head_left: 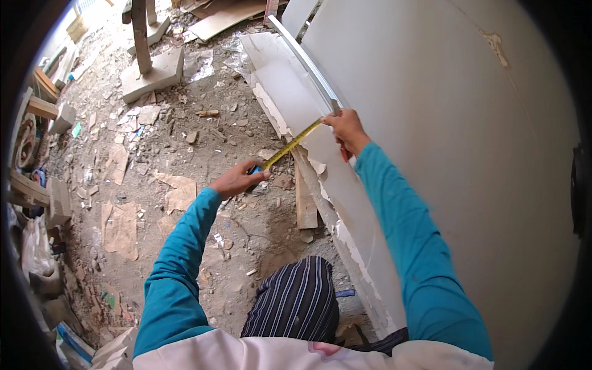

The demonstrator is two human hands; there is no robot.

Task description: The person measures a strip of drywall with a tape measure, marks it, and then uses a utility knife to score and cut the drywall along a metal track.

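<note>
My left hand (237, 179) is closed round the blue case of a tape measure (254, 176), over the ground just left of a large plasterboard sheet (431, 123). The yellow tape blade (291, 148) runs out up and to the right across the board's ragged edge. At its far end my right hand (347, 131) pinches the tape above the board. A red tool handle (345, 153) shows under the right palm; the rest of it is mostly hidden. Just beyond the right fingers, a long, pale metal strip (306, 61) lies along the board.
Rubble and torn paper scraps (120, 228) litter the ground. A wooden plank (304, 197) lies at the board's torn edge. Far left, a wooden post (141, 43) rises from a pale block (154, 75). My striped-clothed knee (296, 299) is near the board's lower edge.
</note>
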